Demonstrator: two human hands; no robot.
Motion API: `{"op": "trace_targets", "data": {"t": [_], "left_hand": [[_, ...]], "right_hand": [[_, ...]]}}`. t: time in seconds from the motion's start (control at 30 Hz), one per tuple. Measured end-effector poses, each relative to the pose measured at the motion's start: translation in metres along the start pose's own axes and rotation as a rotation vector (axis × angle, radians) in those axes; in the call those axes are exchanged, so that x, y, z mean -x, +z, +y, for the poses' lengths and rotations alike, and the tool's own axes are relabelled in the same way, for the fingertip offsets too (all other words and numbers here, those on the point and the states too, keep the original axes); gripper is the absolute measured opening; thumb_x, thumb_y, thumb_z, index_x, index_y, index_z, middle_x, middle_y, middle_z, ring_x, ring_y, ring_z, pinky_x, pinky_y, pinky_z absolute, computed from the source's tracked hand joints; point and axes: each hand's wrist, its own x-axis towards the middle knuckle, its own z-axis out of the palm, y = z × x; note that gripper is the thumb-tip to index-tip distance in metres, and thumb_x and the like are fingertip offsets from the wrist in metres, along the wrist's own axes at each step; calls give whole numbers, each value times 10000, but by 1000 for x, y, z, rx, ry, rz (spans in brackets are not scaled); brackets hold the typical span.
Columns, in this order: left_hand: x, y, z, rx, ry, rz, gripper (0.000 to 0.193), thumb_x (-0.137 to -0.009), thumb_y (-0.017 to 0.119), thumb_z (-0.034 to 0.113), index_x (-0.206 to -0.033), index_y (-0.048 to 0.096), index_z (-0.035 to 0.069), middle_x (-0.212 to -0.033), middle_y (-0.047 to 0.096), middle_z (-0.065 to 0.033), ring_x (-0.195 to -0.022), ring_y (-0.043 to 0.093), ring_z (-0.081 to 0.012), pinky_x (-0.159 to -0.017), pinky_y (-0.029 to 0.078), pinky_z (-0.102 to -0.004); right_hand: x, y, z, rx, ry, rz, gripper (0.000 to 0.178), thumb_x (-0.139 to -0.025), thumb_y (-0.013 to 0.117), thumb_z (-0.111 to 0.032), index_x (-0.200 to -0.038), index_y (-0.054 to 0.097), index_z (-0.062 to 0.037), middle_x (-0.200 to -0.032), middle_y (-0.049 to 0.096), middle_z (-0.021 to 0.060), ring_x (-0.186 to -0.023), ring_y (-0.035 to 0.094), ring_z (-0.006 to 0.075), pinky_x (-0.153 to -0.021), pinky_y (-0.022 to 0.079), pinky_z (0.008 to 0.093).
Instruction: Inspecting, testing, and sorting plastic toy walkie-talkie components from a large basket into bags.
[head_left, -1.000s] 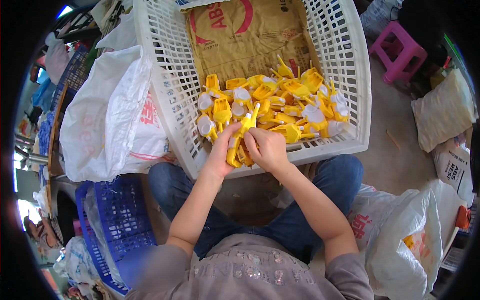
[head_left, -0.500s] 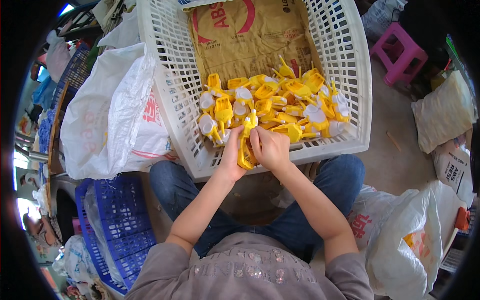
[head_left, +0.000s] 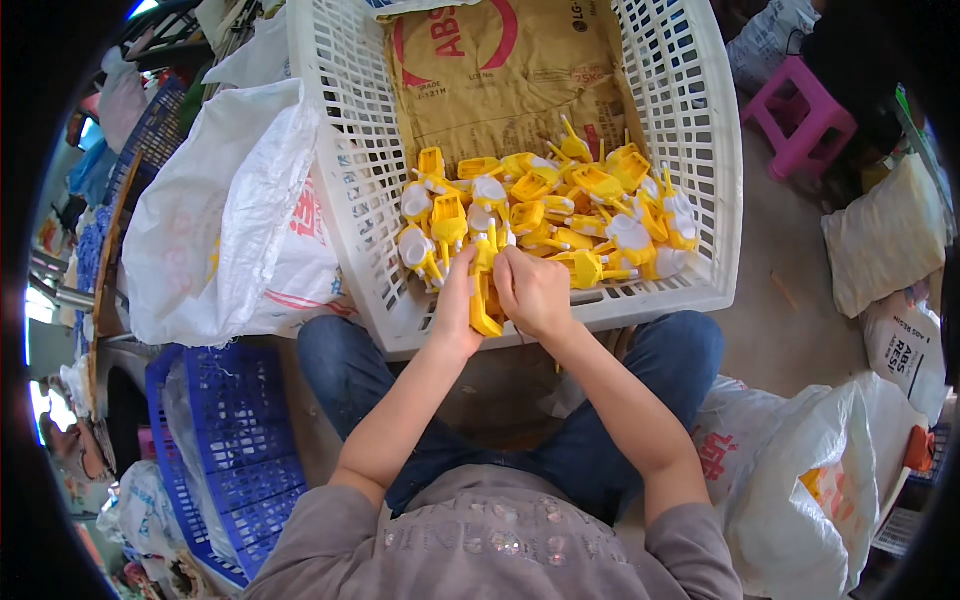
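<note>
Above the near edge of the basket I hold a yellow plastic part [head_left: 485, 308], with a hollow lower end and thin prongs at its top. My left hand [head_left: 457, 312] wraps its left side, the thumb along it. Against its upper right side my right hand [head_left: 537, 292] is curled closed; what its fingertips pinch is hidden. Just beyond my hands lies a pile of similar yellow parts [head_left: 537, 187], many with white round pieces and white tips, in a white slatted basket [head_left: 686, 80].
A brown paper sack [head_left: 500, 100] lines the basket's far part. An opened white woven sack [head_left: 215, 220] stands left, above a blue crate [head_left: 250, 450]. At right are a pink stool [head_left: 800, 115], a stuffed sack [head_left: 885, 235] and an open white bag [head_left: 800, 500].
The yellow part has turned slightly in my hands, so its hollow side shows more. Both hands remain close together at nearly the same spot.
</note>
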Motion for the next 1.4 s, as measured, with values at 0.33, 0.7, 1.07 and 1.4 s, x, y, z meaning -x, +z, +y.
{"op": "trace_targets", "data": {"t": [0.33,0.7,1.07,1.4], "left_hand": [[6,16,13,-14,99,-201,447,-903,436,453,-1157,486,89,-1032,561,-29,-966,543,-156,-866,431,-330],[12,-3,32,-40,141,-668,739,-724,683,453,-1280,400,56,-1224,486,-70,-1115,472,-192,-874,424,-335],[15,-34,57,-3,312,-242,426,-799,621,256,-1137,532,13,-1095,577,-90,-1034,535,-212,-923,391,-351],[18,-48,51,-84,243,-199,405,-818,597,251,-1150,526,30,-1065,584,-70,-995,541,-192,-903,389,-329]], "right_hand": [[-4,-18,5,-361,250,124,245,-897,474,-200,-727,518,-30,-598,530,123,-528,533,234,-502,413,317],[-10,-40,-31,-1563,880,-304,349,-848,582,-231,-1170,471,-154,-958,578,19,-741,575,140,-494,479,264],[-21,-41,-21,-509,264,115,277,-852,510,-52,-1120,448,-23,-999,601,81,-1079,489,184,-894,388,330],[-6,-35,-35,-406,-301,85,336,-833,543,-350,-1011,477,-73,-1172,534,76,-1171,411,315,-1007,198,493]]}}
